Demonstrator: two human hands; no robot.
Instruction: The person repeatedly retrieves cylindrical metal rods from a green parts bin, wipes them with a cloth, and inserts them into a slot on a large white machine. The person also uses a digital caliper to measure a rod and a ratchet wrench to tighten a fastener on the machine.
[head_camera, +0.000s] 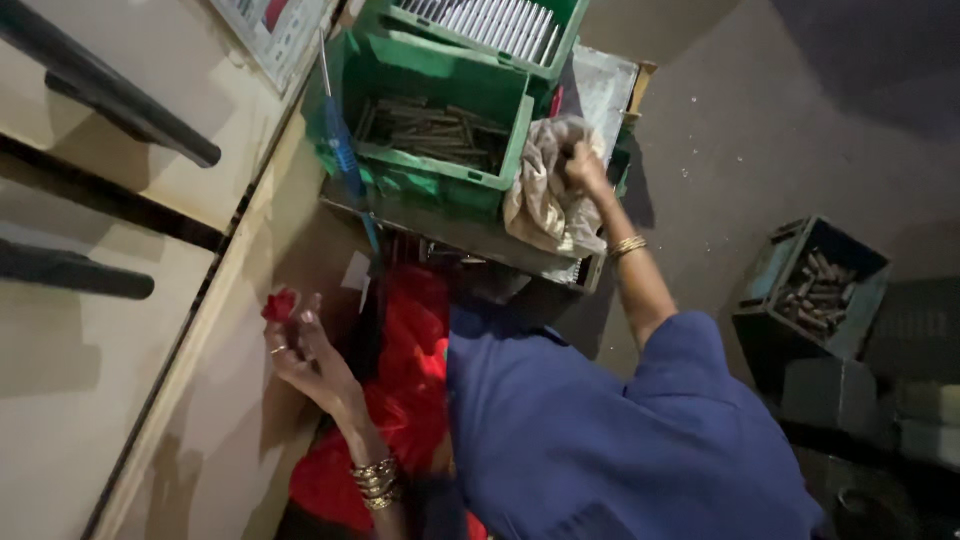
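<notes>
Head view: right hand (583, 168) grips a beige rag (545, 195) draped over a green crate (440, 165), while left hand (300, 345) pinches a small red piece (280, 305) at the fingertips

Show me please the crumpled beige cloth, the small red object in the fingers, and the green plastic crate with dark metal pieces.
crumpled beige cloth (545, 205), head view, on its hanging middle fold.
small red object (280, 304), head view, on its centre.
green plastic crate (440, 188), head view, on its front wall.
</notes>
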